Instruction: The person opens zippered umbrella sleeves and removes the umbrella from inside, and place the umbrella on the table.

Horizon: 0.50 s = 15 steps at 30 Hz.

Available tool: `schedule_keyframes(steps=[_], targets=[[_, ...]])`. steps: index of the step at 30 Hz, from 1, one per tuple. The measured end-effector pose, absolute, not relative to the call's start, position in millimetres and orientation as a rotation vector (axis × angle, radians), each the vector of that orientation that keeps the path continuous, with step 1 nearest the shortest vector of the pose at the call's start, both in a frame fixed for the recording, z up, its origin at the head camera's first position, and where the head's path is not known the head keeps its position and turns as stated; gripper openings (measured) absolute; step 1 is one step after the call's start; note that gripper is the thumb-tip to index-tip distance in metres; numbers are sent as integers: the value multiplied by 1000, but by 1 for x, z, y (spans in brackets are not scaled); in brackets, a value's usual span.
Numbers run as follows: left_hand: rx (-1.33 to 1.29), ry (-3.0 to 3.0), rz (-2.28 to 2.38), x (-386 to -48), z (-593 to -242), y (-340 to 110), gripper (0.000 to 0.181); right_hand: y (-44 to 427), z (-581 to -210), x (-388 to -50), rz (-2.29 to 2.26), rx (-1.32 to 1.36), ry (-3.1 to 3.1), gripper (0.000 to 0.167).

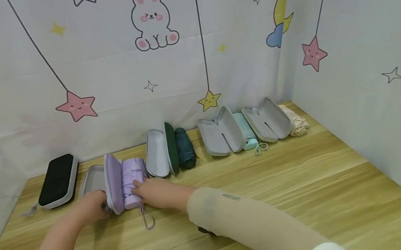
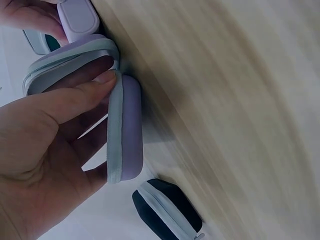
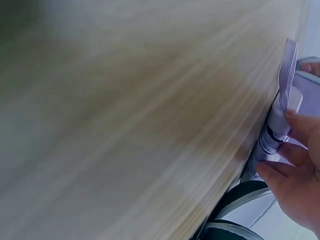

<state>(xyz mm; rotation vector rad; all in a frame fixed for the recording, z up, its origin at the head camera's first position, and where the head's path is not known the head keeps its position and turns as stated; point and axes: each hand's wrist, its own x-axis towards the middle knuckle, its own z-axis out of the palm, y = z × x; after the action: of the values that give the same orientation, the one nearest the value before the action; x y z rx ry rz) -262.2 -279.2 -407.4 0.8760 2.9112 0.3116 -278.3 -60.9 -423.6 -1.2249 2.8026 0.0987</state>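
Observation:
A lilac zip case (image 1: 114, 183) stands unfolded on the table, its grey inside showing. My left hand (image 1: 96, 204) grips the case at its near end; in the left wrist view the thumb lies on the zip rim and the fingers are behind it. Right beside the case lies a folded lilac compact umbrella (image 1: 131, 165), its wrist strap (image 1: 148, 220) hanging toward me. Thumb and fingers of my right hand (image 1: 157, 192) hold this umbrella by its sides, as the right wrist view also shows. Part of the case's inside is hidden by my left hand.
A closed black case (image 1: 58, 179) lies at the left. Rightward along the wall are an open green case (image 1: 157, 154), a dark green umbrella (image 1: 185, 147), an open grey-lined case (image 1: 214, 138), a mint umbrella (image 1: 246, 132), another open case (image 1: 271, 119) and a beige umbrella (image 1: 297, 120).

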Motion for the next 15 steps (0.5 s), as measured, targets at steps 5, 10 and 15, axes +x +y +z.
schedule_keyframes(steps=[5,10,15], targets=[[807,2893,307,-274,-401,-280,24,-70,-425,-285,224,-1209,2893,36],[723,2861,291,-285,-395,-281,24,-78,-426,-293,178,-1143,2924,34],[699,2848,287,-294,-393,-282,24,-82,-424,-297,169,-1125,2947,27]])
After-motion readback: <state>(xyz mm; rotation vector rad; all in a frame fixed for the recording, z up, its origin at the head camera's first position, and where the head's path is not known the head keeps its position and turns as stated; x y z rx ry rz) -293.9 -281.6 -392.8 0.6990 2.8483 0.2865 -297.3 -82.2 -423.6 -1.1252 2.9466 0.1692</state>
